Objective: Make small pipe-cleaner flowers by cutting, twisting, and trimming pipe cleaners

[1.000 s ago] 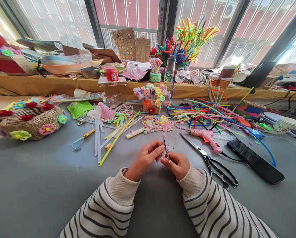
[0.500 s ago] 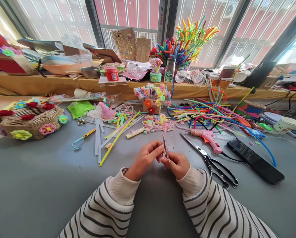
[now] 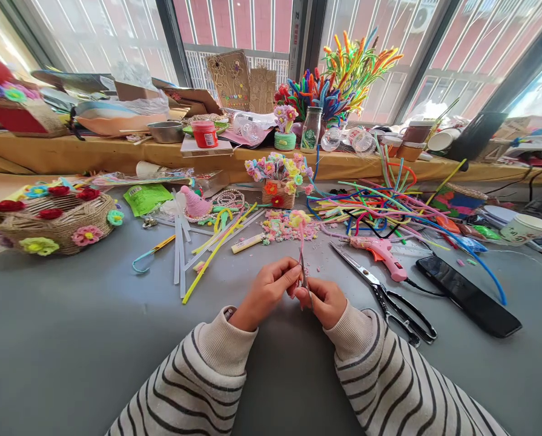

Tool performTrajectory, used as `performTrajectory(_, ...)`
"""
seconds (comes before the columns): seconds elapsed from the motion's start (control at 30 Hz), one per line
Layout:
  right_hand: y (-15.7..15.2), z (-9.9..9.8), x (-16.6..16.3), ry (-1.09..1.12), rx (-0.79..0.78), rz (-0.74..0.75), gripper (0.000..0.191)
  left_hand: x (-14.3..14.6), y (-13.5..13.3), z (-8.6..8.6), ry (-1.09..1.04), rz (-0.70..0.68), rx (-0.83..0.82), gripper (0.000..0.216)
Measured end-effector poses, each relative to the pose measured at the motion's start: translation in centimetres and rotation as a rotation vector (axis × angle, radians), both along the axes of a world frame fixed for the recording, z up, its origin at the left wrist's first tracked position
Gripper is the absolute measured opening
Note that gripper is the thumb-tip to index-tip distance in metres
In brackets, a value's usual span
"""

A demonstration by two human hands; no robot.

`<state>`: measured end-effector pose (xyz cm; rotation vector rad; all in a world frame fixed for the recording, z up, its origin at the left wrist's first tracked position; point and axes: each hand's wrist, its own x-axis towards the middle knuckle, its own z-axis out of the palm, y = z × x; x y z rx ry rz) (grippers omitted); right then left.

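pink pipe-cleaner flower (image 3: pixel 300 233) pinched by left hand (image 3: pixel 267 292), right hand (image 3: pixel 324 301) gripping tweezers (image 3: pixel 303 277) (upright)

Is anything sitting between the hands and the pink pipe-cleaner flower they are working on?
Nothing visible: the left hand and right hand both already pinch the pink flower stem, with small tweezers alongside.

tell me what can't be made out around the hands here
- Head view: the lower end of the pink stem is hidden between the left hand and right hand.
- The thin metal tool in the right hand is too small to identify; its grip is covered by fingers.
- Both elbows are cut off by the bottom edge.
- The label on the green packet is too small to read.
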<state>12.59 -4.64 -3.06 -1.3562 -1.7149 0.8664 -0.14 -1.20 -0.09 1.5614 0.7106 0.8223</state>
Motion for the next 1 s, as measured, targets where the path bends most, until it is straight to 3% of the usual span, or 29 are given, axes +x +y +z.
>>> performTrajectory(0.23,0.05,-0.34,-0.08,-0.034,0.065,-0.108,0.041,-0.01,0.1,0.1,-0.025,0.038,-0.012,0.021)
performTrajectory(0.57,-0.01,-0.06,0.09,0.037,-0.028,0.055,0.052,-0.04,-0.07,0.01,-0.044,0.015,-0.015,0.021)
performTrajectory(0.87,0.03,0.11,-0.06,0.001,0.026,-0.077,0.042,0.03,0.09,-0.24,-0.026,0.009,0.005,0.022)
performTrajectory(1.0,0.07,0.1,-0.02,0.02,-0.002,-0.03,0.044,0.06,0.05,-0.22,-0.033,0.02,0.007,0.021)
